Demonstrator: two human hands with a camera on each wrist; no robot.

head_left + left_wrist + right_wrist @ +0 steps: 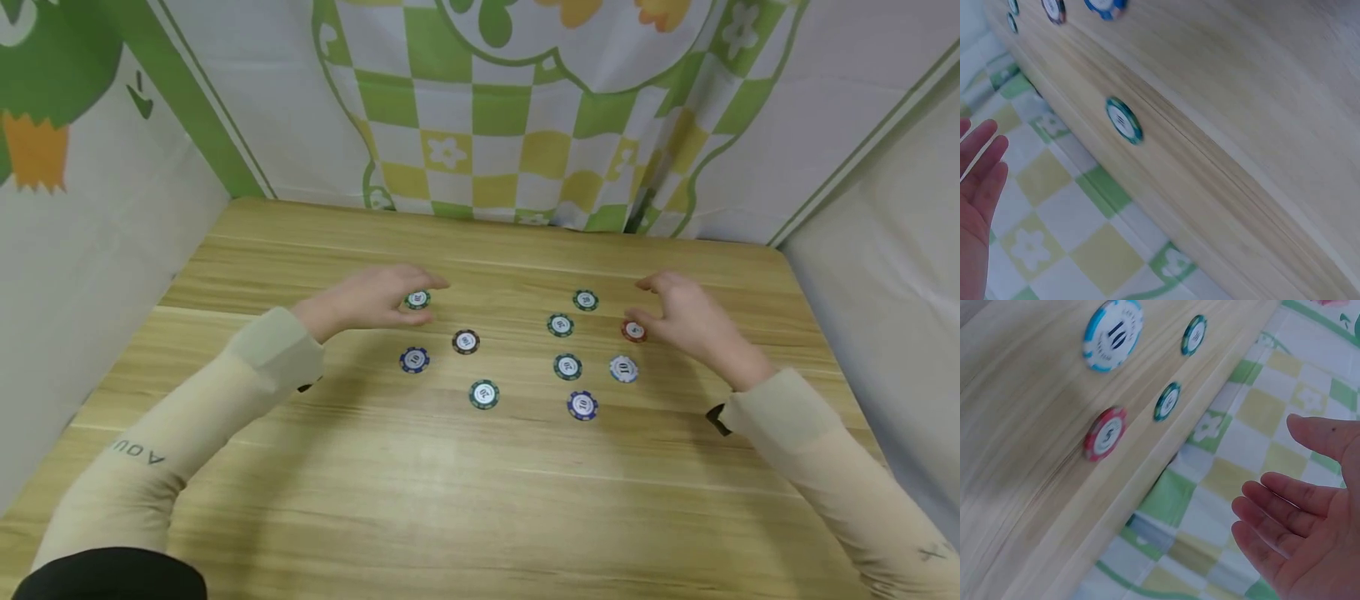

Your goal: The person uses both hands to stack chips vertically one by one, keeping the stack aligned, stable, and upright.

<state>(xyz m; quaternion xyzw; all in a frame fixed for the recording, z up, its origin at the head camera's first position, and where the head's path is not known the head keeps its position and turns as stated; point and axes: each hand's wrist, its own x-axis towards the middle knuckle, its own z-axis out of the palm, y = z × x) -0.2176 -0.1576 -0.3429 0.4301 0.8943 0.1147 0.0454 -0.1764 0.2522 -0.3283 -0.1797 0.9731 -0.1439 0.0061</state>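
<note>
Above the far left of the chips, my left hand (375,298) hovers with fingers extended and thumb apart, holding nothing. A green poker chip (417,299) shows between its thumb and fingers, lying flat on the table (1125,120). Over on the right, my right hand (693,327) is also empty, fingers relaxed and spread from the thumb in the right wrist view (1291,531). Closest to its thumb lies a red chip (633,331), marked 5. A white chip with light blue edge marks (623,368) sits just nearer to me.
On the left lie a blue chip (414,360), a dark chip (466,342) and a green chip (484,394). Several more, green (567,367) and blue (582,406), lie right of centre on the wooden table (420,500). A checkered curtain (495,108) hangs behind the far edge.
</note>
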